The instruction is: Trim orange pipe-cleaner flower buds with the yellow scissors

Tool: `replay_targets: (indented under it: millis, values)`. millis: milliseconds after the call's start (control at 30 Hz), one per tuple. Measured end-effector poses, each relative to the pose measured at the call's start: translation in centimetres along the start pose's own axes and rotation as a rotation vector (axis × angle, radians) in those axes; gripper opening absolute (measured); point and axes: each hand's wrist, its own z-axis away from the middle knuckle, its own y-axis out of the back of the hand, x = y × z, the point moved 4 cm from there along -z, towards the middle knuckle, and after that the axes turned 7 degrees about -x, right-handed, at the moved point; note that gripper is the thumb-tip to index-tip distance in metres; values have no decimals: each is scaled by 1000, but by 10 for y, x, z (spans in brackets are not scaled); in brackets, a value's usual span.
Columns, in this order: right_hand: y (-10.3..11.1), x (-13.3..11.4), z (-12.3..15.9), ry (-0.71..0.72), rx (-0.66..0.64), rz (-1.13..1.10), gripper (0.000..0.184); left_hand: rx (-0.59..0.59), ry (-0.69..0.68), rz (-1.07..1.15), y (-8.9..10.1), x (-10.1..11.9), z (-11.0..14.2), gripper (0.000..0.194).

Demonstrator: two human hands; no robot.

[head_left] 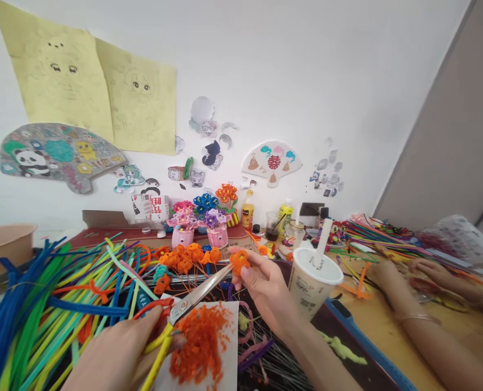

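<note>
My left hand (pixel 119 347) is closed around the handles of a pair of scissors (pixel 198 290) with red and yellow grips. Its blades point up and to the right, their tips at a small orange fuzzy flower (pixel 239 262). Pinched between the thumb and fingers of my right hand (pixel 268 288), that flower is held above the tray. Below the blades, a white sheet of paper (pixel 229 353) carries a pile of orange fluff clippings (pixel 200 345). Behind the scissors lie several more orange flowers (pixel 184 256) on thin stems, with a teal one (pixel 160 273) beside them.
Bundles of coloured pipe cleaners (pixel 41 315) fill the left side. A white drink cup (pixel 312 277) with a straw stands right of my right hand. Potted fuzzy flowers (pixel 183 231) and bottles (pixel 247 210) line the back. Another person's arms (pixel 420 326) rest on the wooden table (pixel 367 320) at right.
</note>
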Motion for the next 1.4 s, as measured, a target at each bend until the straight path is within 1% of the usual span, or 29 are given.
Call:
replay_targets:
  millis: [100,167,367,500,567,700,800,867,933,1067,1133,1300,1400]
  values:
    - [0,0,0,9,-15,11,34,-137,9,-70,2,5,1,44]
    - [1,1,-1,11,-22,13,34,-171,10,-59,3,6,2,44]
    - [0,2,0,3,-27,30,35,-174,25,-17,1,4,2,45]
    - [1,0,0,-6,-14,67,36,-192,39,-13,3,4,2,45]
    - [2,0,0,-11,4,81,36,-173,34,19,6,4,2,45]
    - [7,1,-3,-15,56,87,35,-53,-7,94,13,0,1,35]
    - [11,3,-5,-36,114,80,32,30,-2,55,14,-5,-1,28]
    - [12,3,-5,-60,138,81,32,100,14,-2,15,-9,-2,34]
    - [11,4,-5,-90,123,97,32,141,33,-54,14,-12,-3,43]
    - [9,4,-4,-130,63,140,34,108,76,-122,10,-14,-3,51]
    - [8,5,-3,-136,51,150,33,74,75,-140,7,-13,-2,52]
    - [7,5,-2,-138,9,151,31,-17,31,-93,6,-8,-2,49]
    - [5,4,-2,-129,-26,139,29,-39,28,-51,9,-4,-1,44]
